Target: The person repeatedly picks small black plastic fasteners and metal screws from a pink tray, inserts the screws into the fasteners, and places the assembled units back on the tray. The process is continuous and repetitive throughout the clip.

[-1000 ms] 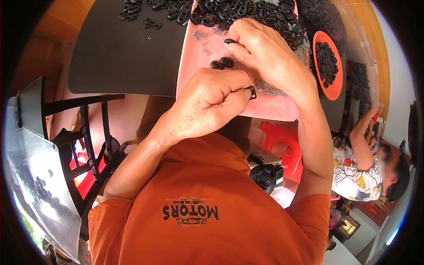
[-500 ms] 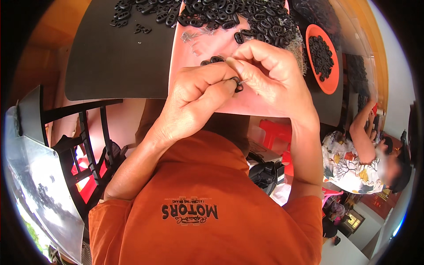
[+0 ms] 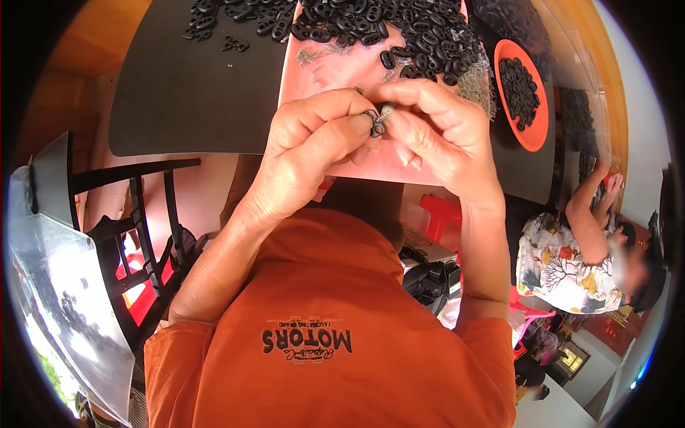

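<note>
My left hand [image 3: 303,146] is closed, pinching a small black plastic cord lock [image 3: 375,129] with two holes between thumb and forefinger. A short metal spring [image 3: 386,113] touches the cord lock's upper right side. My right hand [image 3: 449,135] is closed on that spring, its thumb and forefinger meeting close to the left fingertips. Something dark beside the spring is mostly covered by the right fingers. Both hands are over the near part of a pink tray [image 3: 303,78].
Black cord-lock parts [image 3: 428,39] are heaped at the tray's far end, with loose springs [image 3: 474,89] along its right. An orange-red bowl [image 3: 540,132] of small black parts stands right on the dark table [image 3: 193,107]. A black chair [image 3: 135,214] is at left; another person [image 3: 571,264] sits at right.
Both hands have shifted slightly; the cord lock has moved up and left, its two holes now facing more into view. The black pieces behind the left hand are now hidden.
</note>
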Demonstrator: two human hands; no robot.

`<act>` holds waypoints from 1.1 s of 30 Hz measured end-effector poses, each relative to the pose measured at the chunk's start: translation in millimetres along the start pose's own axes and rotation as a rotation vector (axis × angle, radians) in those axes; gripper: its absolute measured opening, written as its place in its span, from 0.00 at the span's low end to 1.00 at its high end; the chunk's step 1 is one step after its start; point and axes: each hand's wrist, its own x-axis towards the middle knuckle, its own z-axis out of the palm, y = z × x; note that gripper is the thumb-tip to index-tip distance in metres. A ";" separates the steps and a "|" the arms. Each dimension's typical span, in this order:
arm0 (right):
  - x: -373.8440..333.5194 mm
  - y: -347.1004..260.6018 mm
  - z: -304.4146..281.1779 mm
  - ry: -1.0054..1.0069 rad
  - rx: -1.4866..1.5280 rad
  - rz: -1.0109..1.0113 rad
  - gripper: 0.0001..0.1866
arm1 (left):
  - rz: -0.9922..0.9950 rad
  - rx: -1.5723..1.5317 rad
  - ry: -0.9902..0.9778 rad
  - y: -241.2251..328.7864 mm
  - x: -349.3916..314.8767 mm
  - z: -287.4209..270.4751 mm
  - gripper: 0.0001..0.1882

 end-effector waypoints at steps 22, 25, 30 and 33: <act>2.6 -14.9 -17.9 -0.049 -0.173 0.027 0.18 | -0.025 0.164 -0.049 2.6 2.8 1.4 0.08; 3.0 -14.0 -21.9 -0.100 -0.187 0.060 0.19 | -0.051 0.165 -0.069 5.4 2.8 1.5 0.08; 4.1 -13.5 -16.2 -0.052 -0.245 0.011 0.21 | -0.036 0.202 -0.095 4.5 3.7 0.0 0.08; 4.4 -12.6 -15.8 -0.045 -0.268 0.004 0.21 | -0.031 0.212 -0.104 5.9 4.0 0.1 0.08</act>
